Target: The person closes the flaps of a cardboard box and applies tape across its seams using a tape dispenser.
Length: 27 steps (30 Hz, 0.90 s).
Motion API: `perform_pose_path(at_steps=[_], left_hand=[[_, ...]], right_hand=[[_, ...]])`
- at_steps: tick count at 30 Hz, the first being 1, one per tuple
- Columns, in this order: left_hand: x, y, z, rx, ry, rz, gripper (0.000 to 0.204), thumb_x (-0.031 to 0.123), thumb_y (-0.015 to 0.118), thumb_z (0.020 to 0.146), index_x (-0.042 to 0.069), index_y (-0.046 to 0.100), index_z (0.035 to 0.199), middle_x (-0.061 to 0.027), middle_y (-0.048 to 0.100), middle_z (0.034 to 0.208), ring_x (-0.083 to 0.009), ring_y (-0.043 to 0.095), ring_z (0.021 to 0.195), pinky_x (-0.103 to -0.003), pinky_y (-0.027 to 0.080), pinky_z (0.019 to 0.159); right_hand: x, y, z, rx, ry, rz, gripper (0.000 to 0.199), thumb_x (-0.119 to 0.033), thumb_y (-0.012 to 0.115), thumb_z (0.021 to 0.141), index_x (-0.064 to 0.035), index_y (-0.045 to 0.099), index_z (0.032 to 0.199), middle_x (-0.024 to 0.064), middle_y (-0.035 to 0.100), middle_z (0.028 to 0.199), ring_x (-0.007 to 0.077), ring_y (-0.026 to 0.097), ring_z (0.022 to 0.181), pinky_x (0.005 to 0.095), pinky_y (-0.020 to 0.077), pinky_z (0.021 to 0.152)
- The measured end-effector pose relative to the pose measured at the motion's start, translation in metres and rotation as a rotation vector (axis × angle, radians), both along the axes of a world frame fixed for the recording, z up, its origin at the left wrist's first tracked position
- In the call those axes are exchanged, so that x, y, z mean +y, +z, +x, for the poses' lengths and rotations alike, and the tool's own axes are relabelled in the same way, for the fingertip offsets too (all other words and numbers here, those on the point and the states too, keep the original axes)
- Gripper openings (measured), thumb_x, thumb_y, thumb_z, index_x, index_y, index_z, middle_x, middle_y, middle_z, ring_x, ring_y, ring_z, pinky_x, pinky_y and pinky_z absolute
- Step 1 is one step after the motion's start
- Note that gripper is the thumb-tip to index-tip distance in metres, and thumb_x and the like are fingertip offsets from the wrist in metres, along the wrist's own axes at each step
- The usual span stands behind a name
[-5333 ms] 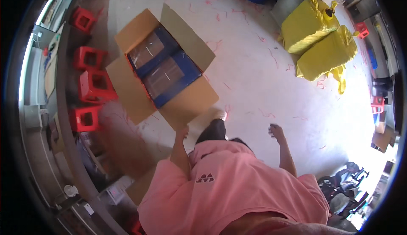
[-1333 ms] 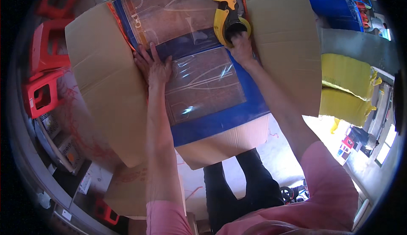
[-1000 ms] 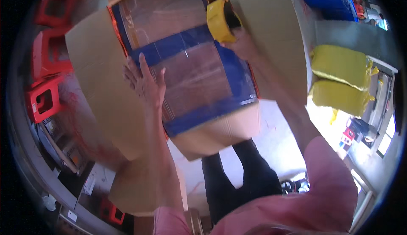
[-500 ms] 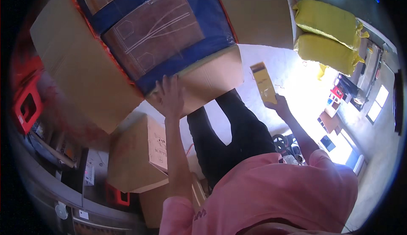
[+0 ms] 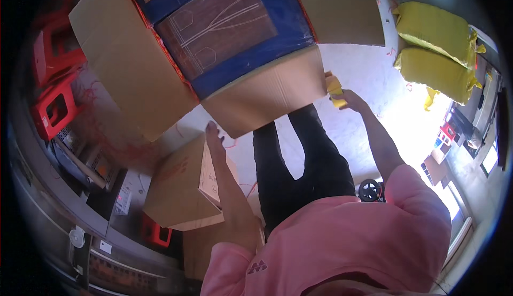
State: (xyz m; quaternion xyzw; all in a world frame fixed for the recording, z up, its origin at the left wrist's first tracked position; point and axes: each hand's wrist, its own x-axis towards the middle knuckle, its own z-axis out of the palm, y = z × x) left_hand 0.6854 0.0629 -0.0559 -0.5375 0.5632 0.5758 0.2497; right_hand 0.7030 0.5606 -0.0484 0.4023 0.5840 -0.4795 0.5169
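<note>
A large open cardboard box lies ahead of me, its near flap (image 5: 267, 90) folded out toward my legs. Inside, a brown sheet with pale trouser-like lines (image 5: 222, 23) rests on dark blue material (image 5: 291, 10). Orange-red edging runs along the sides. My right hand (image 5: 352, 100) grips a flat yellow packet (image 5: 335, 91) by its near end, just right of the near flap. My left hand (image 5: 214, 138) is off the box, beside the flap's left corner. It seems to hold nothing, its fingers loosely apart.
Wide flaps (image 5: 128, 61) spread out on both sides. A closed carton (image 5: 176, 184) stands at lower left, near my left forearm. Red plastic stools (image 5: 56, 111) are at far left. Stuffed yellow sacks (image 5: 435, 77) lie at far right. A black wheel (image 5: 370, 190) shows by my right hip.
My left hand has come off the near flap and drawn back toward me. My right hand has moved forward with the yellow packet, which is now tilted and close to the flap.
</note>
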Motion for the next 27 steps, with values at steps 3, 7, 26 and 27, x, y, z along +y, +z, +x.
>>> perform_pose_path(at_steps=[3,7,26,27], left_hand=[[-0.001,0.01,0.007,0.152,-0.509,0.091,0.058,0.043,0.046,0.089,-0.003,0.039,0.124,-0.0124,0.049,0.119,-0.0234,0.049,0.106,-0.038,0.04,0.086],[-0.022,0.046,-0.006,0.352,-0.274,0.462,0.06,0.043,0.043,0.09,-0.003,0.035,0.128,-0.0156,0.048,0.122,-0.029,0.051,0.104,-0.043,0.041,0.086],[0.03,-0.002,-0.197,0.591,-1.14,-0.635,0.056,0.024,0.067,0.074,0.012,0.046,0.125,-0.0283,0.033,0.129,-0.0397,0.04,0.116,-0.044,0.039,0.093],[0.027,-0.005,-0.198,0.618,-1.051,-0.517,0.053,0.021,0.066,0.075,0.011,0.047,0.123,-0.0281,0.034,0.127,-0.0394,0.04,0.115,-0.044,0.039,0.093]], right_hand=[[0.007,0.031,0.0,-0.146,-0.176,-0.221,0.047,-0.031,0.062,0.082,-0.0032,0.05,0.118,0.0071,0.06,0.105,0.0186,0.059,0.095,0.0385,0.0524,0.076],[0.022,0.093,0.003,0.028,-0.21,-0.266,0.053,-0.027,0.065,0.08,0.0006,0.046,0.122,0.0093,0.058,0.11,0.0213,0.059,0.098,0.0389,0.0517,0.08],[-0.172,0.065,-0.17,1.327,0.578,0.596,0.031,-0.018,0.072,0.064,-0.0044,0.06,0.089,0.0105,0.059,0.095,0.0291,0.048,0.101,0.0433,0.0367,0.086],[-0.174,0.042,-0.175,1.18,0.724,0.619,0.031,-0.016,0.072,0.065,-0.005,0.059,0.091,0.0098,0.058,0.099,0.028,0.046,0.106,0.0443,0.0361,0.087]])
